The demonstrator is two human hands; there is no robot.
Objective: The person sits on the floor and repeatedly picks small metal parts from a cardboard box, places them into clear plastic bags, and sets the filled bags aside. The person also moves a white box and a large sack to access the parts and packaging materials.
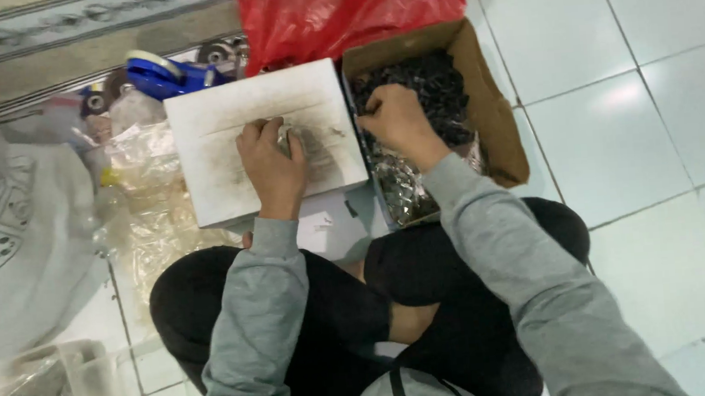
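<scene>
My left hand [271, 164] rests on a smudged white block [215, 125], its fingers curled around a small shiny piece I cannot make out. My right hand [397, 120] reaches into a brown cardboard box [493, 101], fingers closed among many small black parts [431, 81]. Clear bags of small metal pieces [401, 188] lie in the near end of that box. I sit cross-legged on the tiled floor in grey sleeves and black trousers.
A red plastic bag [339, 9] lies behind the box. Blue caster wheels [163, 73] and crumpled clear plastic [151, 212] sit at the left. A large white sack [16, 238] and a clear tub [48, 393] are further left. White floor tiles [636, 112] spread to the right.
</scene>
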